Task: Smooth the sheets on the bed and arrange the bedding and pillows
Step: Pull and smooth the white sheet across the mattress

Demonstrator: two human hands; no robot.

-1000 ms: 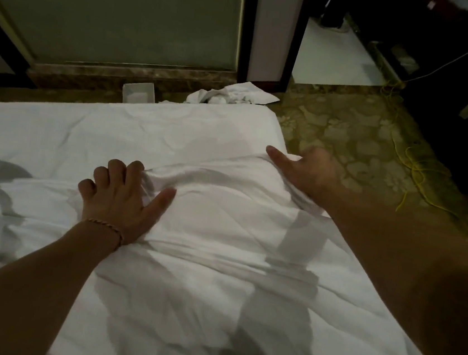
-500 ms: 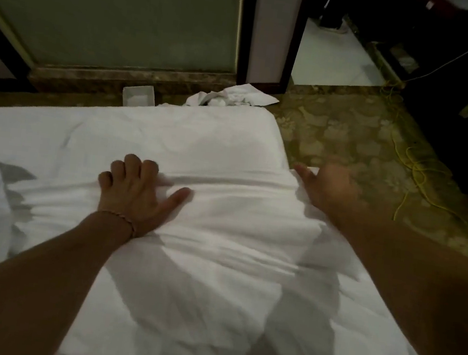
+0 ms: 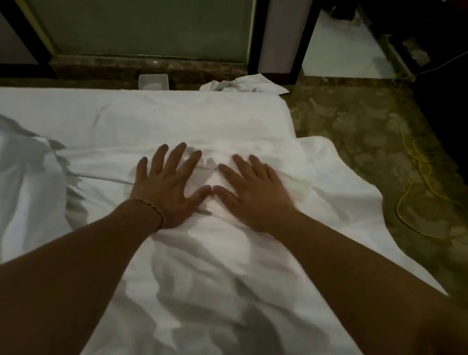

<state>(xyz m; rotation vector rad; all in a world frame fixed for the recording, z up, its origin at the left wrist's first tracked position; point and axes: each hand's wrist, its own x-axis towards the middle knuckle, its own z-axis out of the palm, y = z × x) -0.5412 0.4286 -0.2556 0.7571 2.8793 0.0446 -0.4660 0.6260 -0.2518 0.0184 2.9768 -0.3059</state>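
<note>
Both hands had come together since a second earlier: the right hand (image 3: pixel 256 197) had left the bed's right edge and now lay flat just beside the left hand (image 3: pixel 168 184), thumbs nearly touching. Each hand was spread, fingers straight and apart, palm pressing down on the white sheet (image 3: pixel 217 263), gripping nothing. The right hand looked slightly blurred. A thin bracelet (image 3: pixel 152 209) circled the left wrist.

The sheet lay under both palms and ran back toward the camera in soft, shadowed folds. Just ahead of the fingertips a low ridge of cloth was bunched, and beyond it the bed (image 3: pixel 146 115) showed flatter white fabric up to its far edge. To the right of the right hand a loose flap of sheet hung over the bed's side above the patterned floor (image 3: pixel 364 128). Left of the left hand the cloth was rumpled into deeper grey creases.

Past the bed's far edge, ahead of the hands, sat a small pale box (image 3: pixel 153 82) and a crumpled white cloth (image 3: pixel 243 86) on the floor. Far to the right, a yellow cable (image 3: pixel 420 169) looped across the floor
</note>
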